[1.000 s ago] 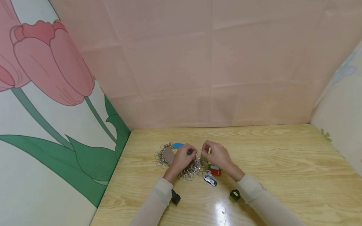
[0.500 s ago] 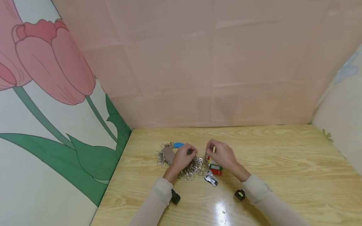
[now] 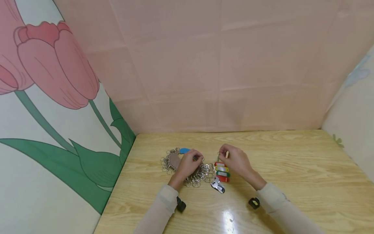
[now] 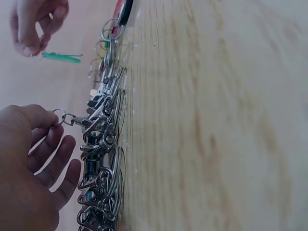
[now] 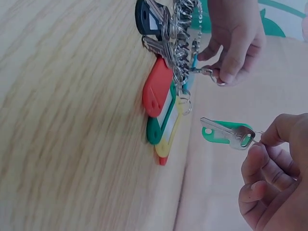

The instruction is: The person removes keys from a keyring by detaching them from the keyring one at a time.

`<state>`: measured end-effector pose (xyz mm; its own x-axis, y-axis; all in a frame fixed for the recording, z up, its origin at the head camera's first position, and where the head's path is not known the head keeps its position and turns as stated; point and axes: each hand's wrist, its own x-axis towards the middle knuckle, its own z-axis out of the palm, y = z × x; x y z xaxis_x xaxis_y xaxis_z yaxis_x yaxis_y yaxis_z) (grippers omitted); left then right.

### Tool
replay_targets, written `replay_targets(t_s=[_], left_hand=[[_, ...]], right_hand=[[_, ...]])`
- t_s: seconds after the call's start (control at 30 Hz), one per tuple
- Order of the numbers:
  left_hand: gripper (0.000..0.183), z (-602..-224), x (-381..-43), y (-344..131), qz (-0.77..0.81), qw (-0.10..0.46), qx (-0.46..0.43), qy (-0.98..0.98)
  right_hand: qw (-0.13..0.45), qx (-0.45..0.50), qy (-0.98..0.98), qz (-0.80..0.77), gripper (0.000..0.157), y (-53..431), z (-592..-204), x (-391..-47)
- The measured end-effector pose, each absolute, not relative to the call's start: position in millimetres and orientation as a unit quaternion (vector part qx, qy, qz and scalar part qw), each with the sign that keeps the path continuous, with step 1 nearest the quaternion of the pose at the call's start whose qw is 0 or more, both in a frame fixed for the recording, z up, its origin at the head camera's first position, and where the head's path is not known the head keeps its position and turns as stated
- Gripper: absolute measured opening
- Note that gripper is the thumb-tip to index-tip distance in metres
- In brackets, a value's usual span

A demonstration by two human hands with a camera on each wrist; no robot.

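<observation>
My left hand pinches a small metal ring between thumb and forefinger. The ring joins a clasp on a row of metal clasps around a brown curved piece, lying partly under the hand. To the right, above the table, my right hand pinches a thin ring between thumb and fingertips. From that ring hang a silver key and a green key tag. Red, green and yellow key tags lie in a row below the right hand, beside the clasps.
Silver keys with a black tag lie in front of the key tags. A blue piece shows behind the left hand. The wooden table meets a pink sheet at the back, and a tulip-patterned panel stands at left.
My right hand has moved right, away from the left, with the key and green tag, uncovering the row of key tags. The left hand has stayed in place.
</observation>
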<state>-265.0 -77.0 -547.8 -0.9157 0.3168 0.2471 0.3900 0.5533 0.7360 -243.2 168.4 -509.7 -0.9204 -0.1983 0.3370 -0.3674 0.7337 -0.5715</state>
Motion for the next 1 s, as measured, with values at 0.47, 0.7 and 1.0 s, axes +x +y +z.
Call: replay_targets(t_s=[0.47,0.7,1.0], left_hand=[[0.010,-545.4,-264.2,-78.4,-0.423,0.043,-0.197,-0.883],[0.010,-543.3,-263.4,-79.0,-0.426,0.041,-0.196,-0.882],[0.012,-543.1,-262.4,-81.3,-0.438,0.026,-0.188,-0.879]], right_hand=[[0.152,0.145,-0.924,0.320,0.006,185.6,-508.4,-243.6],[0.159,0.137,-0.925,0.317,0.006,193.1,-506.6,-243.0],[0.168,0.131,-0.926,0.311,0.005,202.6,-504.4,-242.6]])
